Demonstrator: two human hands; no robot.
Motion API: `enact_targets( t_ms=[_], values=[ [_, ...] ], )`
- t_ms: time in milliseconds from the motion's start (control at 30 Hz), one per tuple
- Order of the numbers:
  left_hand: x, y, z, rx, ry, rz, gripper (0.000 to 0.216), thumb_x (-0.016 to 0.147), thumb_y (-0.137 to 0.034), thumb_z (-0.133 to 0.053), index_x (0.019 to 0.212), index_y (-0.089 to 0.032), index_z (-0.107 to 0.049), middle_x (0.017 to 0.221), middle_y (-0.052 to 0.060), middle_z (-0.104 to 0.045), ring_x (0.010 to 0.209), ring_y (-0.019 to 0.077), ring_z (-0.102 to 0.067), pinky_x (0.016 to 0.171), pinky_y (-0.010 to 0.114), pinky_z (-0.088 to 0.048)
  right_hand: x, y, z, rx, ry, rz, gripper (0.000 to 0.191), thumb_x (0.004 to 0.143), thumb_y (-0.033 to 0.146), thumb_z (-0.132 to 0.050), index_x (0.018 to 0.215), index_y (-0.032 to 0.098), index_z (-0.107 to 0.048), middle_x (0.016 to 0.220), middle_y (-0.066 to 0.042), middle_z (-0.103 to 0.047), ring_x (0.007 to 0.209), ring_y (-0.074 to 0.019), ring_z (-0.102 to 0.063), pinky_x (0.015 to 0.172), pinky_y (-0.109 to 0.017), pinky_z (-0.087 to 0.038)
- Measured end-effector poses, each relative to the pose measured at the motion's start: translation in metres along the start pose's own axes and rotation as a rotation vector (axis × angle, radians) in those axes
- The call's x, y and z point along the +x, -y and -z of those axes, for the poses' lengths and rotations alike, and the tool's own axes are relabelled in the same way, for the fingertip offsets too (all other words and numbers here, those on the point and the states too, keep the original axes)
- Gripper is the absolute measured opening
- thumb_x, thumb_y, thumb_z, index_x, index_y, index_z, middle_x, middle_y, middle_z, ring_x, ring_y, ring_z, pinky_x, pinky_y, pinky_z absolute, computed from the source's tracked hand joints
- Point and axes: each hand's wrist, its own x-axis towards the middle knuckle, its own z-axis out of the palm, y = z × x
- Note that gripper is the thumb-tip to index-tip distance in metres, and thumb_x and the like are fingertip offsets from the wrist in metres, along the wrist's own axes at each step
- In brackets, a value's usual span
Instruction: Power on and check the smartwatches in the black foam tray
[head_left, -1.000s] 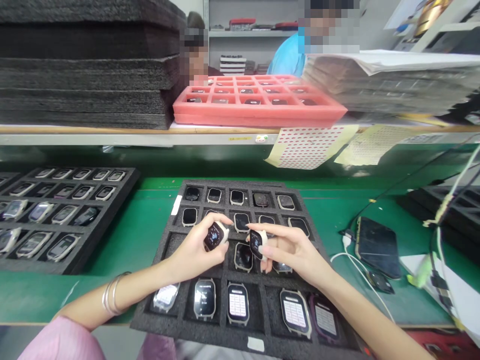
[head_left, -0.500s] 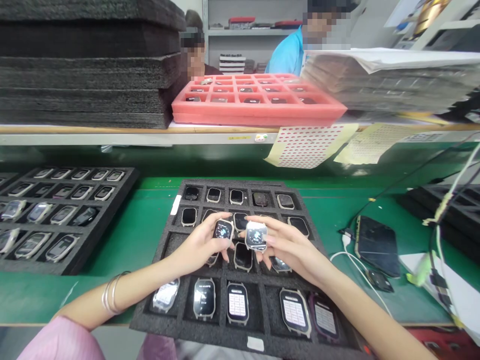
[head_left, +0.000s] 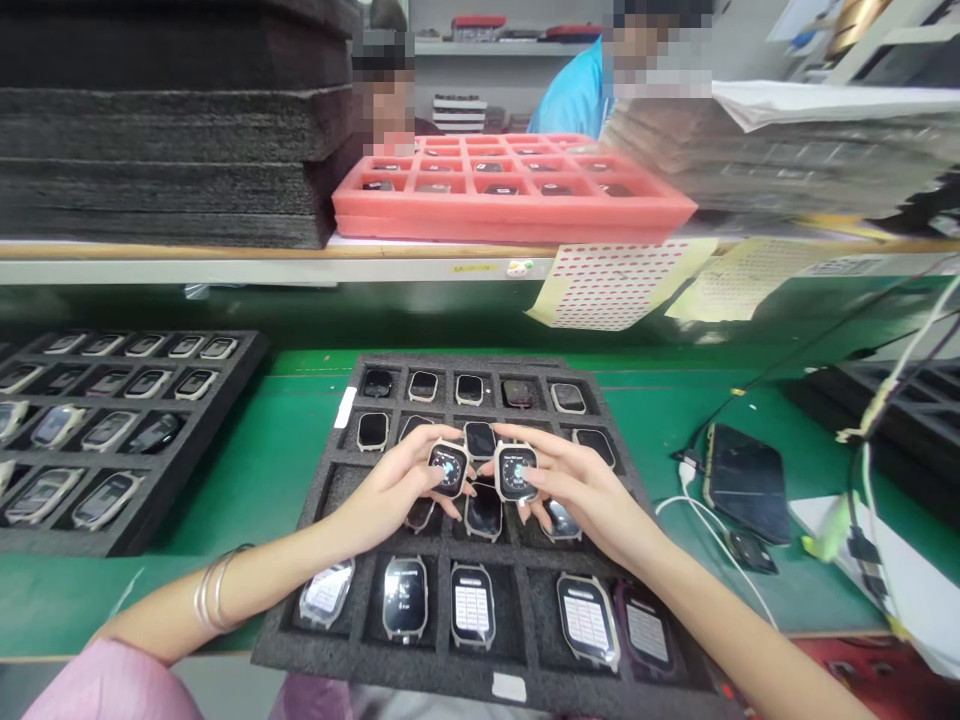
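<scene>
A black foam tray (head_left: 334,545) lies on the green bench in front of me, its cells holding several smartwatch bodies. My left hand (head_left: 394,492) grips a pale-cased watch body (head_left: 448,468) with a lit round dial, face up over the tray's middle rows. Right beside it, my right hand (head_left: 577,490) holds a second watch body (head_left: 516,472) with the same lit screen. The two watches sit side by side, nearly touching. Watches in the near row (head_left: 472,605) show white screens; those in the far rows are dark.
A second black tray of watches (head_left: 112,440) sits at the left. A dark phone (head_left: 746,480) with white cable (head_left: 675,510) lies at the right. On the shelf above are a pink tray (head_left: 510,200), stacked black foam (head_left: 165,130) and sticker sheets (head_left: 615,285). Two people sit behind.
Both hands have turned their watches from tilted toward each other to face up and brought them close together, lowering slightly over the tray.
</scene>
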Motion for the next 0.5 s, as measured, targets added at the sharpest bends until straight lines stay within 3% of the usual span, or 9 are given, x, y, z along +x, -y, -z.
enact_targets(
  t_ms=[167, 333, 500],
  values=[
    [-0.0009, -0.0005, -0.0005, 0.01, -0.002, 0.007, 0.031, 0.086, -0.019, -0.051, 0.116, -0.022, -0.053, 0.095, 0.005, -0.063, 0.092, 0.0228, -0.064, 0.071, 0.034, -0.056, 0.0003, -0.0022, 0.0002, -0.054, -0.004, 0.023, 0.049, 0.084, 0.03, -0.065, 0.131, 0.018, -0.055, 0.096, -0.01, -0.071, 0.055, -0.0126, -0.059, 0.042, -0.021, -0.044],
    [-0.0014, -0.002, -0.0016, 0.023, 0.016, 0.028, 0.03, 0.085, -0.016, -0.049, 0.115, -0.02, -0.05, 0.094, 0.006, -0.063, 0.092, 0.022, -0.064, 0.074, 0.035, -0.056, -0.0001, -0.0045, 0.0006, -0.164, -0.046, 0.057, 0.048, 0.082, 0.032, -0.069, 0.125, 0.016, -0.058, 0.082, -0.006, -0.07, 0.048, -0.01, -0.055, 0.04, -0.019, -0.04],
    [-0.0018, -0.0005, -0.0018, 0.127, 0.01, -0.009, 0.032, 0.084, -0.017, -0.054, 0.115, -0.022, -0.047, 0.093, 0.003, -0.058, 0.082, 0.0178, -0.062, 0.064, 0.027, -0.053, -0.0036, -0.0016, -0.0008, -0.082, 0.054, 0.075, 0.056, 0.083, 0.029, -0.068, 0.134, 0.018, -0.049, 0.103, -0.011, -0.068, 0.061, -0.012, -0.059, 0.044, -0.019, -0.045]
  ],
)
